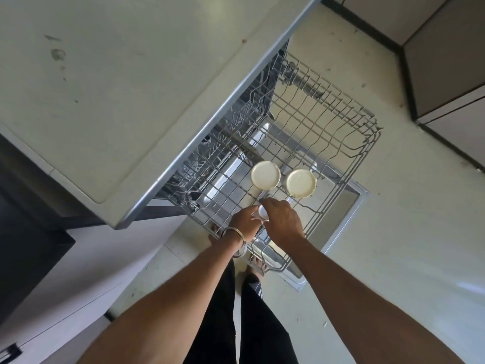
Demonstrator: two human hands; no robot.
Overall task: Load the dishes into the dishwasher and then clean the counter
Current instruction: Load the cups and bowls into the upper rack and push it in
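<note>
- The rack (349, 153) is pulled right out over the open door (349, 206) of the dishwasher, presumably so the near rows can be reached from above
- Two cups (265, 175) are already parked upside down in the rack, side by side, bases up; mouth-down is probably how they're meant to sit so water drains off
- A small white item (262, 212) is held between both hands at the near edge of the rack, just this side of the two cups; likely another cup or small bowl, but too much of it is covered to be sure
- The left hand (244, 222) is wrapped round its left side with fingers curled on it, a bangle (236, 241) worn on that wrist
- The right hand (282, 219) is clamped over the top and right side, fingers bent down around it, so a two-handed grasp, nothing let go
- Looks like it's being steadied or turned to get it seated between the wires next to the others
- The counter (105, 88) sits to the left of the rack, with a few smudges showing, so wiping is not yet done
- Loading is judged to be early, since most of the rack is bare wire
</note>
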